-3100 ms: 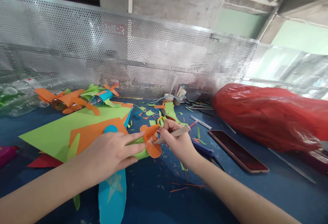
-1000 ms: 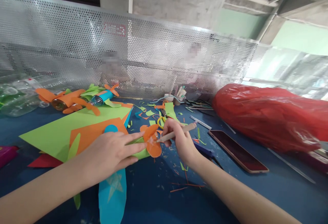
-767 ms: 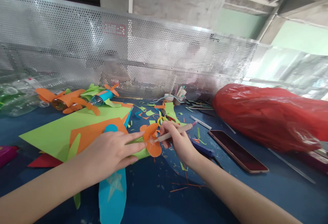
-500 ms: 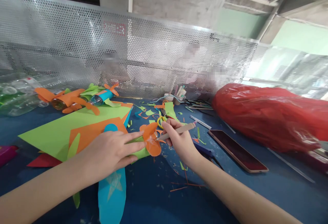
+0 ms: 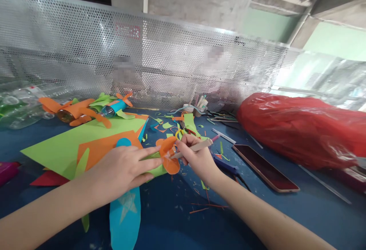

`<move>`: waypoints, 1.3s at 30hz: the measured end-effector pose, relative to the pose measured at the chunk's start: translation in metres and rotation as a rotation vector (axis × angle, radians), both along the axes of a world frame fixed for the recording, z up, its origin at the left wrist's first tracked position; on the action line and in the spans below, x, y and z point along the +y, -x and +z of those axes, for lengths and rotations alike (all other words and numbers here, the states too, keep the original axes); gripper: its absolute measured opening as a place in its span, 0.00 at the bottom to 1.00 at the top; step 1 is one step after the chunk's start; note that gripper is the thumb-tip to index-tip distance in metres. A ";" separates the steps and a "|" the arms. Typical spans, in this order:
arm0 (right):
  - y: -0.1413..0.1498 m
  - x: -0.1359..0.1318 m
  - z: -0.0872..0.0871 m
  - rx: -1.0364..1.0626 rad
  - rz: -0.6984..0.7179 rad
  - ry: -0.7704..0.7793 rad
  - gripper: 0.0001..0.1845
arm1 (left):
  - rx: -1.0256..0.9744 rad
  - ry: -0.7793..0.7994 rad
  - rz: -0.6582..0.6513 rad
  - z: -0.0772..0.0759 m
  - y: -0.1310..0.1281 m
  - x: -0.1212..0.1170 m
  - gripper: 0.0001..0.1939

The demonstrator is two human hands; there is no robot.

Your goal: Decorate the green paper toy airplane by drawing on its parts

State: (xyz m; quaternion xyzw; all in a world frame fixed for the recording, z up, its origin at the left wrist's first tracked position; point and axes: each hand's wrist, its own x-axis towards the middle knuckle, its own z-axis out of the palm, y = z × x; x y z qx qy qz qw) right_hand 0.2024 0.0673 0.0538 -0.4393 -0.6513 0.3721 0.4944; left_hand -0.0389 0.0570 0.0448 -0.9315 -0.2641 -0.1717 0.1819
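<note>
My left hand [image 5: 121, 170] rests over a toy airplane, its fingers curled round the green paper body [image 5: 159, 170] and pinning it. At the airplane's nose is an orange paper propeller [image 5: 172, 167] with pale marks at its middle. A long blue paper wing [image 5: 126, 219] with a pale star sticks out below my left hand. In a writing grip, my right hand [image 5: 197, 158] is closed on a whitish marker [image 5: 201, 145] with a purple end. The marker's tip meets the propeller near its centre.
Finished paper airplanes [image 5: 114, 107] and plastic bottles [image 5: 23, 105] stand at the back left. Green paper sheets [image 5: 57, 149] lie under my left arm. Yellow-handled scissors [image 5: 179, 132] and scraps are beyond the propeller. A phone [image 5: 264, 168] and a red plastic bag [image 5: 297, 128] are to the right.
My right hand has shifted slightly left, bringing the marker's tip further in over the middle of the propeller. My left hand and the airplane stay put.
</note>
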 end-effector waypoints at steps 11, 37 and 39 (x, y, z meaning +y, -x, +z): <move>-0.001 0.002 -0.001 -0.007 0.000 -0.015 0.17 | -0.002 0.047 -0.008 0.000 0.001 0.000 0.17; -0.001 0.000 -0.002 -0.042 0.026 -0.035 0.19 | -0.003 0.004 -0.013 0.000 0.000 0.000 0.17; -0.002 0.000 -0.002 -0.050 0.029 -0.038 0.19 | 0.003 0.004 -0.014 -0.001 0.000 0.000 0.17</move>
